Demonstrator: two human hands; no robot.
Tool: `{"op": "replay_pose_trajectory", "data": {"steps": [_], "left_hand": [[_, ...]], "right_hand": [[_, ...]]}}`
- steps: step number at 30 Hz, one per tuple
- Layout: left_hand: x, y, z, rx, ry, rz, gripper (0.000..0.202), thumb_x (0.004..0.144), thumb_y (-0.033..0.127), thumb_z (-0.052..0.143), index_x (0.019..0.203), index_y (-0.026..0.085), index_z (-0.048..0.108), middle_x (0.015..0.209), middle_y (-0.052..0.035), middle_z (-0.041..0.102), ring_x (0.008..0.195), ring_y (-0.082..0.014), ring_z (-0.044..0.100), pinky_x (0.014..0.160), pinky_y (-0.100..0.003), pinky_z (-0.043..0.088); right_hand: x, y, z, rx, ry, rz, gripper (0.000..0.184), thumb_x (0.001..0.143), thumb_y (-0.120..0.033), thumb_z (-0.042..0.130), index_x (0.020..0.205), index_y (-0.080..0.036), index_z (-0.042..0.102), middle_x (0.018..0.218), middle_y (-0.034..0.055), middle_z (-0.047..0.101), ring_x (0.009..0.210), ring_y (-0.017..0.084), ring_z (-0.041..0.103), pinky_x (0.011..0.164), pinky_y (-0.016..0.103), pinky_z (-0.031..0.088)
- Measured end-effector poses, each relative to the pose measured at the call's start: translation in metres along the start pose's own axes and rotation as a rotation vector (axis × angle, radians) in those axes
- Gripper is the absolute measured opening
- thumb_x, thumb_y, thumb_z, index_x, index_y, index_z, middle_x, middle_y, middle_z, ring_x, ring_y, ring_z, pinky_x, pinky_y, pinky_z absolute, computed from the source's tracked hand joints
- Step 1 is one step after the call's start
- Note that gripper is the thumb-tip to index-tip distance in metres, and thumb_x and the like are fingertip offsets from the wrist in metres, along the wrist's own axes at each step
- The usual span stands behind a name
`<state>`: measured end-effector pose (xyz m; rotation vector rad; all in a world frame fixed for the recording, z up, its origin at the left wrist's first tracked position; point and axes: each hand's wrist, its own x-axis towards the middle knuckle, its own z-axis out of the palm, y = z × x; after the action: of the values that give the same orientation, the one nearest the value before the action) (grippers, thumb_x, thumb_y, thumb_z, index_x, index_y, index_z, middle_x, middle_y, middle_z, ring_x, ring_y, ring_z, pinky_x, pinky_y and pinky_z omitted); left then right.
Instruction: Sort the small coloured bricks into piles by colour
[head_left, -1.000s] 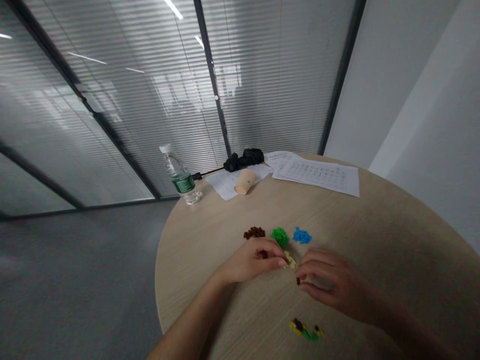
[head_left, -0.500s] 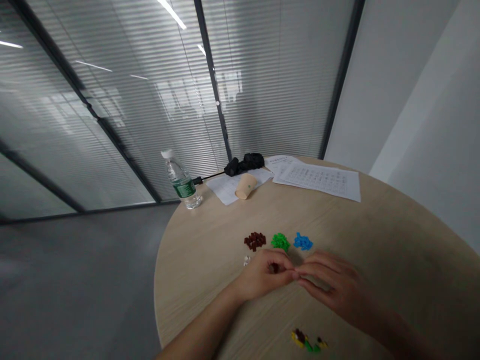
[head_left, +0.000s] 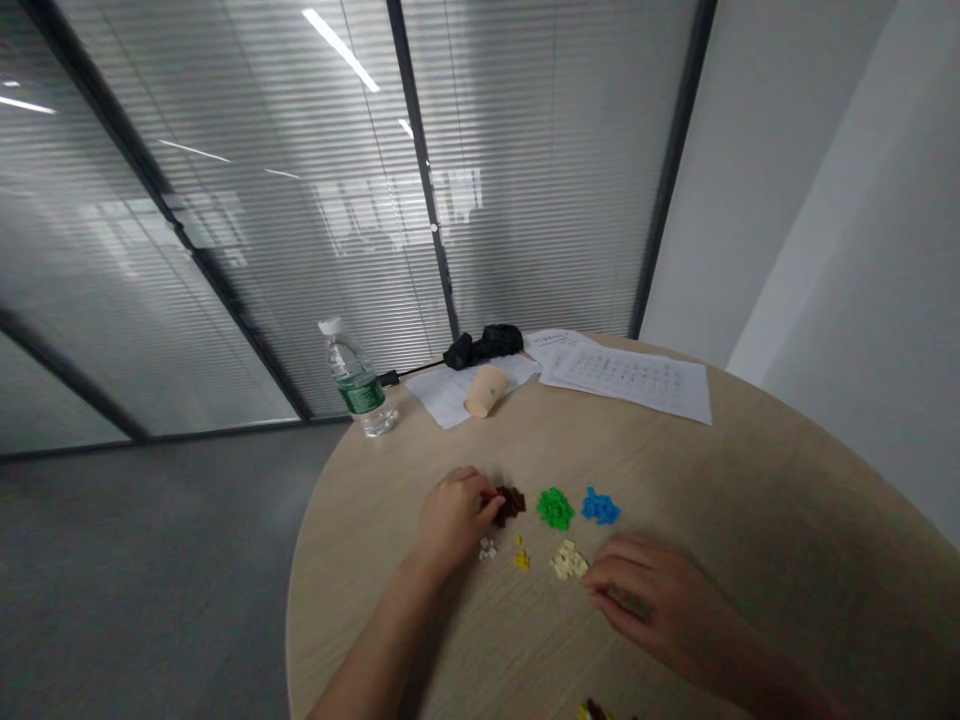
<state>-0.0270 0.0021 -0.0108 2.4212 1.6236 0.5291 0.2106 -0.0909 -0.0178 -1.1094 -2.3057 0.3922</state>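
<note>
Small piles of tiny bricks lie on the round wooden table (head_left: 750,480): brown (head_left: 513,500), green (head_left: 556,508), blue (head_left: 601,507), cream (head_left: 569,561), a few yellow (head_left: 520,561) and white (head_left: 487,548). My left hand (head_left: 452,517) rests with curled fingers at the brown pile, fingertips touching it. My right hand (head_left: 660,605) lies palm down just right of the cream pile, fingers bent; what is under them is hidden. A small multicoloured brick build (head_left: 592,711) shows at the bottom edge.
At the far side of the table stand a water bottle (head_left: 355,379), a tipped paper cup (head_left: 484,390), printed sheets (head_left: 626,372) and a black bundle with a cable (head_left: 484,343). Glass walls with blinds lie behind; grey floor to the left.
My left hand has moved left from the cream pile to the brown pile. The hands have come apart, uncovering the cream, yellow and white pieces. The view has shifted slightly.
</note>
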Motion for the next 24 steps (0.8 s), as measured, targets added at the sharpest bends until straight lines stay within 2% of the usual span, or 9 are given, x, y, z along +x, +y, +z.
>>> {"op": "replay_pose_trajectory", "data": {"steps": [4,7,11,15,17,24], "left_hand": [[0.000,0.002,0.000,0.000,-0.022,-0.025,0.009,0.079,0.025,0.059,0.076,0.020,0.067,0.083,-0.0031,0.062,0.081,-0.0183,0.058,0.069,-0.028,0.043],[0.001,0.003,-0.001,0.009,-0.003,-0.025,0.010,0.081,0.025,0.058,0.078,0.020,0.066,0.084,-0.0034,0.062,0.083,-0.0187,0.058,0.071,-0.028,0.043],[-0.001,0.003,-0.004,0.002,0.005,-0.022,0.019,0.083,0.033,0.055,0.091,0.019,0.064,0.096,-0.0066,0.061,0.093,-0.0214,0.058,0.081,-0.031,0.044],[-0.004,-0.001,-0.006,-0.061,-0.101,0.017,0.058,0.073,0.048,0.064,0.121,0.017,0.052,0.115,-0.0102,0.055,0.104,-0.0257,0.055,0.091,-0.036,0.042],[-0.005,-0.002,-0.005,-0.099,-0.140,0.056,0.067,0.070,0.049,0.067,0.125,0.017,0.048,0.118,-0.0108,0.053,0.107,-0.0264,0.053,0.094,-0.037,0.041],[-0.003,0.002,0.000,-0.127,-0.191,0.110,0.051,0.072,0.037,0.067,0.116,0.015,0.056,0.109,-0.0108,0.054,0.101,-0.0246,0.054,0.091,-0.036,0.043]], "right_hand": [[-0.002,-0.008,0.000,0.022,-0.233,-0.013,0.015,0.084,-0.013,0.051,0.076,-0.019,0.062,0.077,0.0021,0.065,0.075,0.015,0.059,0.070,0.025,0.042],[-0.003,-0.015,0.001,0.050,-0.334,-0.032,0.013,0.081,-0.012,0.054,0.075,-0.018,0.063,0.078,0.0018,0.065,0.076,0.015,0.058,0.067,0.024,0.040],[-0.004,-0.018,0.000,0.090,-0.368,-0.022,0.012,0.079,-0.010,0.056,0.078,-0.018,0.065,0.080,0.0021,0.066,0.078,0.015,0.058,0.068,0.024,0.039],[-0.005,-0.019,-0.001,0.157,-0.391,-0.017,0.016,0.082,-0.009,0.053,0.085,-0.018,0.067,0.084,0.0027,0.067,0.081,0.015,0.059,0.071,0.023,0.040],[-0.006,-0.020,-0.001,0.185,-0.401,-0.013,0.016,0.084,-0.011,0.053,0.086,-0.018,0.067,0.086,0.0028,0.067,0.083,0.014,0.059,0.073,0.023,0.040],[-0.003,-0.027,0.005,0.162,-0.417,0.004,0.008,0.078,-0.015,0.062,0.081,-0.019,0.068,0.083,0.0009,0.066,0.079,0.014,0.058,0.070,0.023,0.039]]}}
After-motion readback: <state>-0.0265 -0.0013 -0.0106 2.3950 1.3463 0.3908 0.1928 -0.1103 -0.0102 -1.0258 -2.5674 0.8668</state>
